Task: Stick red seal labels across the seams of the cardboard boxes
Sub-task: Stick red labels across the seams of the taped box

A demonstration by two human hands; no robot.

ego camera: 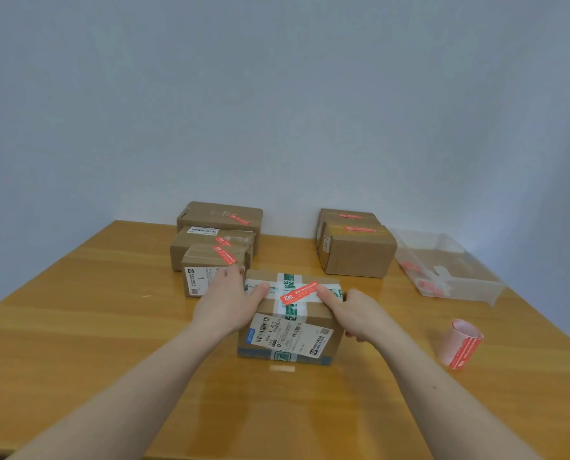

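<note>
A cardboard box [293, 330] with white-and-green tape and a shipping label sits at the table's middle. A red seal label [298, 292] lies across its taped top seam. My left hand [229, 302] grips the box's left side, thumb on top beside the label. My right hand [351, 312] grips the right side, thumb touching the label's right end. A roll of red seal labels [463, 345] stands to the right on the table.
Three stacked, labelled boxes [215, 242] stand behind on the left, two more [355, 247] on the right, each bearing a red label. A clear plastic tray [449, 270] with red bits is at far right. The wooden table [94, 327] meets a wall behind.
</note>
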